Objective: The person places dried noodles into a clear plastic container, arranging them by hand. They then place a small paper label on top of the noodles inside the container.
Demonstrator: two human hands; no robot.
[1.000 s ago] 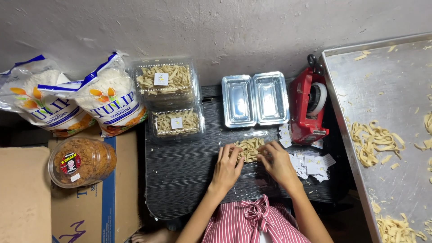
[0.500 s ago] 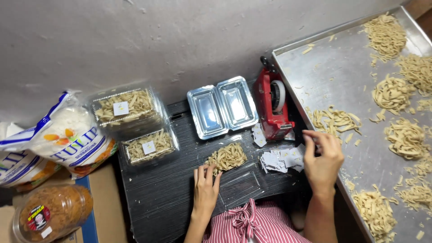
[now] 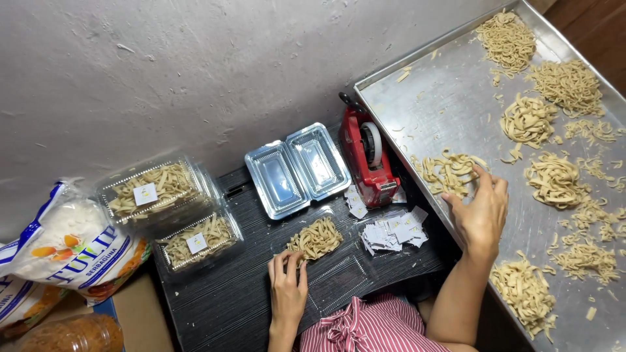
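1. Left hand (image 3: 287, 287): I see it at about 6 o'clock on the dark bench (image 3: 222, 306), palm down, fingers spread and released. The fingertips touch the near edge of the open clear container (image 3: 326, 261), steadying it rather than gripping.
2. Open clear container: centre of the bench, one half filled with a nest of noodles (image 3: 315, 238); the other half lies flat and unfilled toward me.
3. Right hand (image 3: 480, 212): out at 3 o'clock over the metal tray (image 3: 417, 98), fingers curled loosely around the edge of a noodle clump (image 3: 448, 171). I judge it as starting to gather, not yet clenched.
4. Metal tray: carries many separate noodle clumps, with loose strands scattered between them.
5. Red tape dispenser (image 3: 367, 158): between container and tray, at 1 o'clock.
6. Paper labels (image 3: 393, 233): a loose pile just beside the container, under the right forearm's path.
7. Empty foil-look containers (image 3: 297, 169) at 12 o'clock; two closed, labelled noodle packs (image 3: 166, 208) at 10 o'clock; flour bags (image 3: 65, 251) at 9 o'clock.
8. Risks, in my judgement: strands may drop on the way across; the forearm may scatter the labels; an overfilled container may not close.
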